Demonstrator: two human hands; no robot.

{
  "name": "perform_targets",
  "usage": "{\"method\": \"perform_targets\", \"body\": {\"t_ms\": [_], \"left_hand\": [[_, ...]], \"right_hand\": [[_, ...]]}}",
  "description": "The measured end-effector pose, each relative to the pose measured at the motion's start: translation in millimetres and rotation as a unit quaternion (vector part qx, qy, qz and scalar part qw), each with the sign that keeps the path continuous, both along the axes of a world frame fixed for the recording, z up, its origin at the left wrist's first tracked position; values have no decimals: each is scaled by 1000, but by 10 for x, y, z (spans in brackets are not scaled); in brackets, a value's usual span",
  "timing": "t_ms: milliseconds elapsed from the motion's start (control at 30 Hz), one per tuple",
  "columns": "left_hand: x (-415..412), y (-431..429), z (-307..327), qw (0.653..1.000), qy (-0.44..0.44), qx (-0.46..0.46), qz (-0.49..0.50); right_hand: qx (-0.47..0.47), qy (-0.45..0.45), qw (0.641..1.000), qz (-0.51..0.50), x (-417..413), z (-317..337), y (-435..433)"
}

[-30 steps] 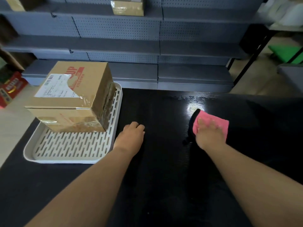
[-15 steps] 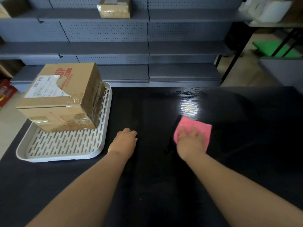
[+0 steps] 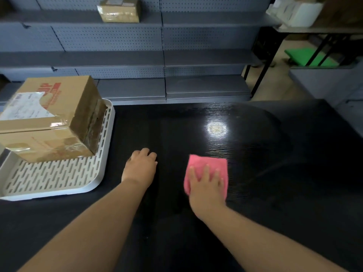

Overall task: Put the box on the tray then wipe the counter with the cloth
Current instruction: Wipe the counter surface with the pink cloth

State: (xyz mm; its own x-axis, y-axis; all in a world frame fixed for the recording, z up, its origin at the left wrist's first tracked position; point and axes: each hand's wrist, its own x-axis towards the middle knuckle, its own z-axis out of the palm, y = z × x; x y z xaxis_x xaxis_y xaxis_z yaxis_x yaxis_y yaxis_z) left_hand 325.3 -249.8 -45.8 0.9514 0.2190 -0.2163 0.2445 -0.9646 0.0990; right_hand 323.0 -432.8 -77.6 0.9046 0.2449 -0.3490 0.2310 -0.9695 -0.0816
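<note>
Cloth [image 3: 208, 161] has slid left under the flat right hand [image 3: 208, 190]; left hand [image 3: 140, 168] rests loosely curled.

Left hand [image 3: 140, 167] loosely curled; right hand [image 3: 207, 186] flat, fingers spread.

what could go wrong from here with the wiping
The left hand rests on the counter close beside the cloth, so a leftward stroke by the right hand may bump it. Further left stands the tray with the box on it; a hard sweep might nudge it.
</note>
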Motion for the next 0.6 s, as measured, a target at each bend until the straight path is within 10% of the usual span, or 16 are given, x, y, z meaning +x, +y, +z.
{"method": "perform_targets", "body": {"t_ms": [133, 367, 600], "left_hand": [[153, -304, 33, 1000, -15, 0, -14], [388, -795, 78, 998, 1, -14, -59], [702, -1305, 15, 998, -1, -27, -57]], "right_hand": [[17, -50, 983, 174, 323, -254, -677], [-36, 12, 966, -255, 1061, -18, -1500], [36, -38, 998, 32, 556, -69, -1283]]}}
